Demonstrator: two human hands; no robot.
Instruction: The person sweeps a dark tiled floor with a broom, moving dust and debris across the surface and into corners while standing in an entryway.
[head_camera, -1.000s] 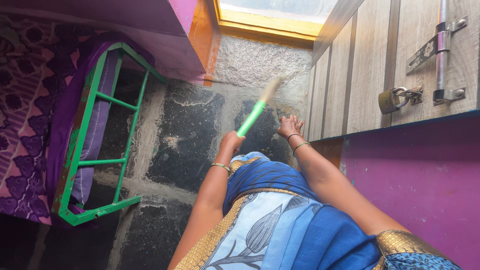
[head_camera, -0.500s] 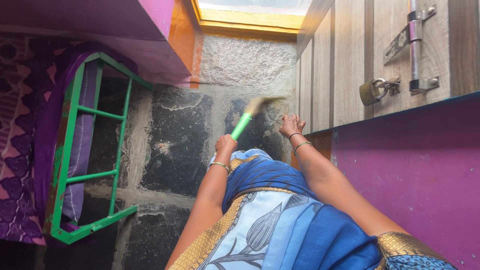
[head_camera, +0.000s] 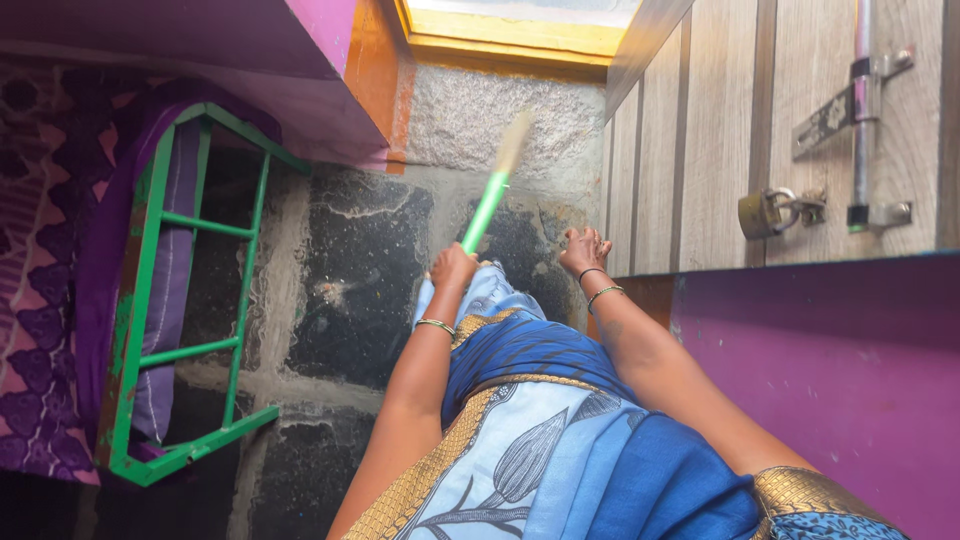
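My left hand (head_camera: 452, 268) is closed around the green handle of a broom (head_camera: 487, 208). The broom's pale bristle end (head_camera: 514, 140) is blurred over the rough stone floor (head_camera: 360, 270). My right hand (head_camera: 585, 250) lies with fingers spread on the floor beside the base of the wooden door (head_camera: 700, 130), holding nothing. Both wrists wear bangles. Blue patterned cloth (head_camera: 560, 440) with a gold border covers my lap between my arms.
A green metal frame (head_camera: 150, 300) with purple bedding (head_camera: 50, 330) stands at the left. The wooden door at the right has a brass padlock (head_camera: 765, 212) and a metal latch (head_camera: 860, 110). A purple wall (head_camera: 850, 370) is at lower right, and a yellow threshold (head_camera: 510, 30) lies ahead.
The broom has swung, and its bristle end now points farther ahead toward the threshold. My right hand stays on the floor by the door. The view has shifted slightly.
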